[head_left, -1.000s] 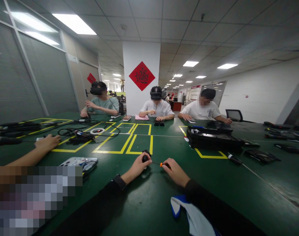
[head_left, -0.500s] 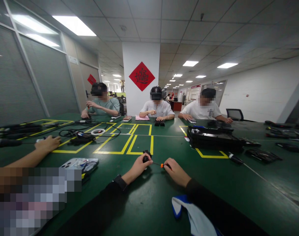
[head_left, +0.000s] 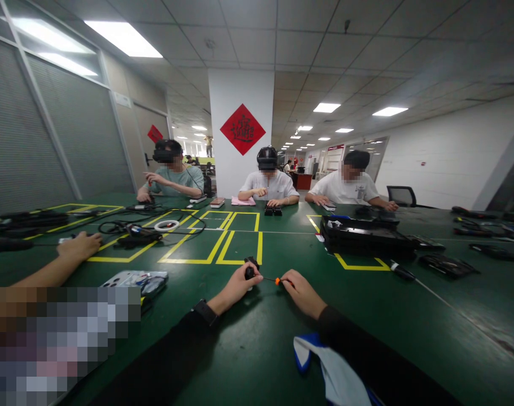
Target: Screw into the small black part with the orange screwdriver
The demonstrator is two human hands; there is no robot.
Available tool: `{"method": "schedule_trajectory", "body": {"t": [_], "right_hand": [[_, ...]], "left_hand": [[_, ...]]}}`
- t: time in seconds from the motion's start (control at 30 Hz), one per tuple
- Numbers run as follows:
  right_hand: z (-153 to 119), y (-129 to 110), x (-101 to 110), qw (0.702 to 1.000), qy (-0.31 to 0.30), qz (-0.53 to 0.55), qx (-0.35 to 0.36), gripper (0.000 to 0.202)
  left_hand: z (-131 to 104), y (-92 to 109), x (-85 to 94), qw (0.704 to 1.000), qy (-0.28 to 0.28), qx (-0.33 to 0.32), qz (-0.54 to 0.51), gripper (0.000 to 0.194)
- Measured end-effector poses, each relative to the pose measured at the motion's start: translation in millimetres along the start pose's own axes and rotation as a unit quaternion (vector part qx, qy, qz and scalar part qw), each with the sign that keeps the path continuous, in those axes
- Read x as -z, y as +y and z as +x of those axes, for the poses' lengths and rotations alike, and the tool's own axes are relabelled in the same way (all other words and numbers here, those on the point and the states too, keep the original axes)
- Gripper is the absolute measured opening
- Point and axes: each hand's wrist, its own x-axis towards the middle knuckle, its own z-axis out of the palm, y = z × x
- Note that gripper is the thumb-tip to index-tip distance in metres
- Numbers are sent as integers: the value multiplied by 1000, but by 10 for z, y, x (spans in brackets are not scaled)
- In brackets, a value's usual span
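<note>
My left hand (head_left: 235, 285) is closed around a small black part (head_left: 250, 267), which it holds just above the green table. What kind of part it is cannot be made out, as the fingers cover much of it. In my right hand (head_left: 301, 290) is a screwdriver (head_left: 277, 281) with an orange collar; the fingers wrap its handle. Its thin shaft points left and reaches the fingertips of my left hand, by the black part. The tip itself is hidden there.
A blue-and-white cloth (head_left: 328, 361) lies near my right forearm. Ahead to the right stands a black open case (head_left: 367, 239). A clear plastic bag (head_left: 149, 282) and a co-worker's hand (head_left: 81, 246) are at left. Tangled black cables (head_left: 134, 231) lie beyond. Three people sit opposite.
The whole view has shifted slightly. Both hands keep their hold on the black part and the screwdriver, with hardly any visible movement.
</note>
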Motion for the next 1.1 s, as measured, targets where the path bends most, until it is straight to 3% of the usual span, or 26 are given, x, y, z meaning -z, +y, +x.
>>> {"method": "schedule_trajectory", "body": {"t": [0.2,0.7,0.9,0.97,1.1], "right_hand": [[-10,9,-1,1000,5,-5,7,11],[0,-42,7,1000,3,-21,-11,17],[-9,-78,-12,1000,2,-14,-4,10],[8,-130,40,1000,23,-10,-3,15],[94,-258,343,990,138,7,1,23]], "left_hand": [[2,17,2,1000,1,6,15,20],[-19,43,-5,1000,9,7,20,21],[-14,26,-6,999,29,19,13,22],[-9,16,-4,1000,22,9,11,21],[-2,-17,-5,1000,17,9,7,21]]}}
